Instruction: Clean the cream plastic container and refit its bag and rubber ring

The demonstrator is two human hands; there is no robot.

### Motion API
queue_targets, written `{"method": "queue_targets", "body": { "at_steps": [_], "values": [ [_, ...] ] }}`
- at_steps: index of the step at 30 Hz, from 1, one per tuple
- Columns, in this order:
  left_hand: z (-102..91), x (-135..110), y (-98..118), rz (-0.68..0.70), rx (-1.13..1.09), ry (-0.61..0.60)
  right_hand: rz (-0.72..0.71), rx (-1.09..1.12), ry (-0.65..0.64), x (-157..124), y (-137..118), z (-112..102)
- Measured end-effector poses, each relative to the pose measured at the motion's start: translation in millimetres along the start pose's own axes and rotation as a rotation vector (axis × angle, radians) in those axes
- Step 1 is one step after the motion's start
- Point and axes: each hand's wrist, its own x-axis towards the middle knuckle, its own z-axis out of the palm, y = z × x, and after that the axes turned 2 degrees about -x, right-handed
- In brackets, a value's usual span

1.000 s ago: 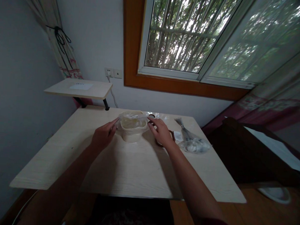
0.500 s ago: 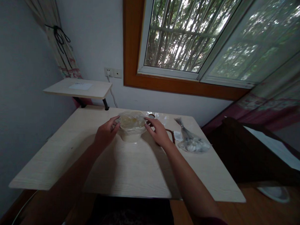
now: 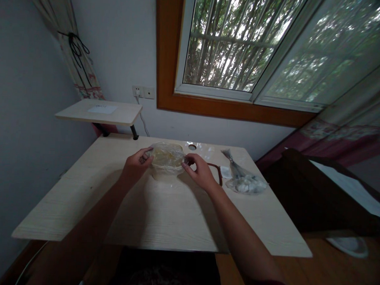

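A pale cream bowl stands toward the back of the table, with a clear, crinkled plastic cover stretched over its mouth. At its left side, my left hand has its fingers closed on the edge of the cover. My right hand pinches the cover's right edge between thumb and forefinger. Yellowish tones show through the film, but the contents cannot be made out. Right of my right hand lies a knotted clear plastic bag with crumpled whitish material inside.
Between my right hand and the bag lie a brown curved strip and a small white paper. The pale wooden table has a round cable hole at the back. A raised shelf stands at the back left.
The cover's rim has shifted slightly down and lies differently over the bowl. My right fingers have drawn together at its right edge. The bag has not moved.
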Motion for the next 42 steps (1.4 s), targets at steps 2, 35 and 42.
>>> {"method": "queue_targets", "body": {
  "at_steps": [2, 35, 42],
  "values": [
    [-0.4, -1, -2, 0.005, -0.069, -0.032, -0.02, -0.072, 0.002, -1, -2, -2],
    [-27.9, 30, 0, 0.458, 0.261, -0.442, -0.114, -0.018, -0.342, 54, -13, -18],
    [-22.7, 33, -15, 0.357, 0.088, -0.43, -0.065, 0.054, -0.355, 47, 4, -8]
  ]
}}
